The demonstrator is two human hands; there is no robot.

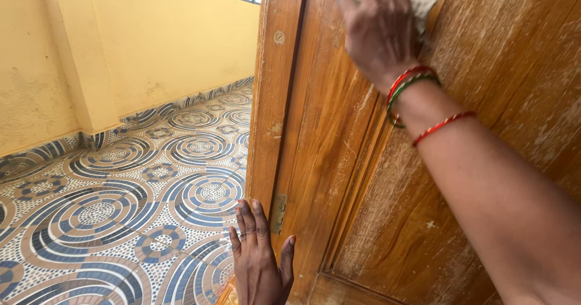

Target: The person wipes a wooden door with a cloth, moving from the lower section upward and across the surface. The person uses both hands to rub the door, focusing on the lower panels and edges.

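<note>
Right hand [378, 23] grip presses pale cloth [422, 8] against wooden door [339, 160].

The right hand [378, 26] presses a pale cloth [422, 9] against the far upper part of the wooden door [484, 160]; the left hand [260, 262] rests open on the door's near edge by a hinge [278, 213], patterned floor [121, 202] at left

The right hand [378, 23] is hiding most of the cloth [422, 8]; the top edge is cutting off its fingertips.
</note>
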